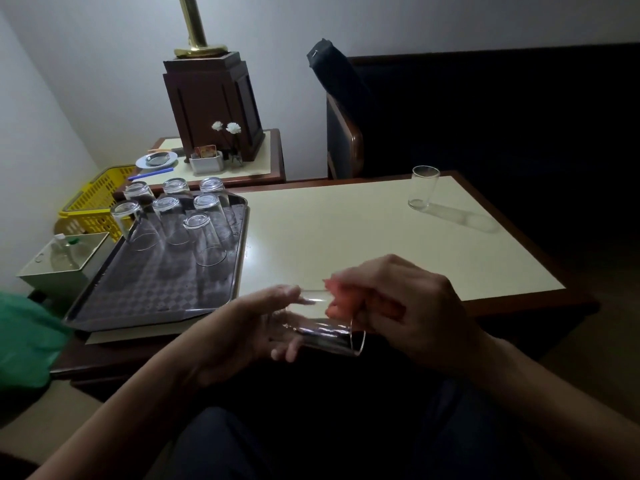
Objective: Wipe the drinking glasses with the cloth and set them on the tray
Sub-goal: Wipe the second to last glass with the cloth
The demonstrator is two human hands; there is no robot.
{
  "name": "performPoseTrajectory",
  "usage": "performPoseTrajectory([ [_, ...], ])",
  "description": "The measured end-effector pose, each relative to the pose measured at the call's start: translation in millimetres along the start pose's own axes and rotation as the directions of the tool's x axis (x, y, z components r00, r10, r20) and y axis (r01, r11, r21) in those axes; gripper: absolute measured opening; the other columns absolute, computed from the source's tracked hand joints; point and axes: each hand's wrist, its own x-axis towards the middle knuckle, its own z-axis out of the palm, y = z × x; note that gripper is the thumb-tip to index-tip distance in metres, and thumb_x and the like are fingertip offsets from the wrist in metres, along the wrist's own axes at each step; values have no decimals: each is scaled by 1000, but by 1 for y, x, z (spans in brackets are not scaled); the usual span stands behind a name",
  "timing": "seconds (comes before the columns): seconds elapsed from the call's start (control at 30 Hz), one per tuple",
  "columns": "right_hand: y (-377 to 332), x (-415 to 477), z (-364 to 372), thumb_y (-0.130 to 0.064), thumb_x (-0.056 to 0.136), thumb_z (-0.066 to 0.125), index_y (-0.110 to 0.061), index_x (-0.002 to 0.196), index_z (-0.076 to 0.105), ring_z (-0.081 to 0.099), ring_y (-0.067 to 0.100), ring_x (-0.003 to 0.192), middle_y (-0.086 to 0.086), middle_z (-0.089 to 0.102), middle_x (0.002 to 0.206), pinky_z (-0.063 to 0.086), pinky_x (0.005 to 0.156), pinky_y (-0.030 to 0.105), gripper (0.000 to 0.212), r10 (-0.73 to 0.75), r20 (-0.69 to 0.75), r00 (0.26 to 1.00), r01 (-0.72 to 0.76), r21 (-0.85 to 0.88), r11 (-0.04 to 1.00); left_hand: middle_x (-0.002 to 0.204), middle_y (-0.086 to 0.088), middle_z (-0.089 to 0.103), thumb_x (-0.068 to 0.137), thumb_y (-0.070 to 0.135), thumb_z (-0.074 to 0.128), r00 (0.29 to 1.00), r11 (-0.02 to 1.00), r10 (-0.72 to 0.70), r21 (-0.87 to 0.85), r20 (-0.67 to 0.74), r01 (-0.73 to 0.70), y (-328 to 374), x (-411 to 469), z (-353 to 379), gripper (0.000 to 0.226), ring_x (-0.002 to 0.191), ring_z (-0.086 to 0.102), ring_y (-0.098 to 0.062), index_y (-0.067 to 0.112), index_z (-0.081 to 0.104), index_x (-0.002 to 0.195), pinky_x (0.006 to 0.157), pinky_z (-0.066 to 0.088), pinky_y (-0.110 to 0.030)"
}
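Note:
My left hand (256, 327) holds a clear drinking glass (329, 336) on its side, just off the table's near edge. My right hand (398, 306) pinches a reddish-orange cloth (341, 296) against the glass near its open mouth. To the left lies a dark checkered tray (152, 292) with several glasses (204, 237) standing upside down at its far end. One more glass (423, 188) stands upright, alone, at the table's far right.
The cream-topped table (346, 230) has a dark wooden edge. Behind it stand a dark chair (346, 133) and a side table with a lamp base (213, 102), a dish and a small vase of white flowers. A yellow basket (97, 202) and a green bag (27, 337) sit at left.

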Motion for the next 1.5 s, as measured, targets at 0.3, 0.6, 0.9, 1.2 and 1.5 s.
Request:
performPoseTrajectory([
  [0.3, 0, 1, 13, -22, 89, 79, -3, 115, 77, 80, 31, 86, 18, 81, 104, 67, 74, 44, 32, 709, 515, 482, -779, 622, 78, 134, -13, 66, 67, -18, 82, 883, 817, 465, 352, 64, -456, -1, -5, 4, 48, 116, 67, -35, 11, 70, 102, 98, 57, -41],
  [0.6, 5, -5, 23, -4, 88, 78, -6, 106, 78, 77, 25, 79, 15, 79, 96, 64, 70, 39, 18, 657, 569, 494, -784, 618, 54, 124, 6, 69, 74, 22, 94, 842, 378, 491, 816, 223, -437, -9, -7, -4, 66, 97, 73, -23, 30, 66, 133, 85, 62, -40],
  [0.9, 7, 2, -6, -20, 80, 86, -15, 109, 81, 77, 22, 101, 4, 81, 106, 62, 87, 29, 31, 569, 217, 793, -592, 494, 637, 103, -23, 74, 79, 14, 83, 976, 905, 218, 372, 13, -207, -7, -1, 12, 53, 82, 69, -31, -3, 52, 118, 75, 56, -37],
  [1.2, 4, 5, 0, -33, 87, 58, -6, 95, 84, 75, 17, 70, 13, 78, 89, 62, 65, 29, 39, 523, 736, 430, -742, 618, -260, 120, 6, 70, 75, 18, 92, 760, 438, 649, 833, -32, -339, -19, 5, -10, 61, 99, 72, -20, 24, 55, 123, 86, 60, -37],
  [1.5, 16, 3, -4, -46, 102, 62, -46, 115, 71, 64, 10, 120, -9, 68, 121, 52, 96, 23, 17, 695, 183, 696, -715, 272, 644, 120, -23, 71, 87, 39, 70, 955, 948, -170, -306, -243, 91, -20, 13, 1, 59, 103, 65, -32, 2, 60, 132, 87, 52, -35],
])
